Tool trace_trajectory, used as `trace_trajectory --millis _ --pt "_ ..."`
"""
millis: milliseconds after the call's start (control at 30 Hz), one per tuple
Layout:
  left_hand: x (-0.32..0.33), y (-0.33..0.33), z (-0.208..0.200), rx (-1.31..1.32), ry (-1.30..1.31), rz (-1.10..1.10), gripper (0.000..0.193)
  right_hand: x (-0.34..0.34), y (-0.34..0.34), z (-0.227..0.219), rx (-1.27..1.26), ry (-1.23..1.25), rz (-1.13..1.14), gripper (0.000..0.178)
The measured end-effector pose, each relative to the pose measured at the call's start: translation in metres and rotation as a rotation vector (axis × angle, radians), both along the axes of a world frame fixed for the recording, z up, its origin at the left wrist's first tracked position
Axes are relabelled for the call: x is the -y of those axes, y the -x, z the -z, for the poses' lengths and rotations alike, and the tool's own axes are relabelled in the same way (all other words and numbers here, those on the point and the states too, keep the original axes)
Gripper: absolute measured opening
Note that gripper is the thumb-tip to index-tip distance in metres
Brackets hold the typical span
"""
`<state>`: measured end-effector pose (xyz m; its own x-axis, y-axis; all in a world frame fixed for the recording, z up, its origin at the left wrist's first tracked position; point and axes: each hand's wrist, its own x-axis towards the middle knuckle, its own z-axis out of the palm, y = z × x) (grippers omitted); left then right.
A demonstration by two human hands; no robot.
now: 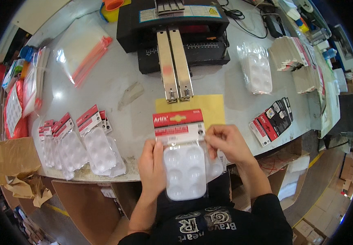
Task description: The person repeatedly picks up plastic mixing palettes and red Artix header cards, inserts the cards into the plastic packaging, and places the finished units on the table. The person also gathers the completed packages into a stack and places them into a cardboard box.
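Note:
A white plastic paint palette [184, 173] with round wells sits in a clear bag under a red and white header card [179, 125]. I hold this pack upright at the table's front edge. My left hand [152, 163] is closed on its left side, the thumb along the edge where card and bag meet. Closed in a pinch, my right hand [227, 143] grips the right edge near the card's lower corner. Partly hidden behind the pack, a second bagged palette [214, 169] shows below my right hand. A yellow sheet [213, 107] lies just beyond the card.
Beyond stands a black bench machine [180, 36] with two metal arms. Several carded palette packs [99, 147] lie left; loose header cards [272, 121] and bagged palettes [256, 69] lie right. Clear bags [80, 53] rest far left. Open cardboard boxes [86, 208] stand below the table edge.

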<state>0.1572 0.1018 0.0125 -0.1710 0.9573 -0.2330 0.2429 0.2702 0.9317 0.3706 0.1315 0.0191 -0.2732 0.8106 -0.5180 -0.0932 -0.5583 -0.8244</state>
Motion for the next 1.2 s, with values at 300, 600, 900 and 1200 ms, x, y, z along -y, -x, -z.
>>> trace_trajectory --millis 300,600,900,1200 --pt "-0.079 -0.004 0.061 0.148 -0.085 -0.04 0.027 -0.053 0.024 0.057 -0.033 -0.16 0.333 0.014" --pt "-0.062 0.03 0.059 -0.221 -0.081 -0.01 0.024 -0.027 -0.017 0.046 0.612 -0.651 0.391 0.014" --pt "-0.032 0.128 0.016 -1.094 -0.158 -0.33 0.024 0.052 -0.142 0.061 1.754 -0.695 0.128 0.093" --pt "0.02 -0.022 0.05 0.03 -0.01 0.007 0.022 0.05 -0.14 0.069 1.785 -0.717 0.19 0.096"
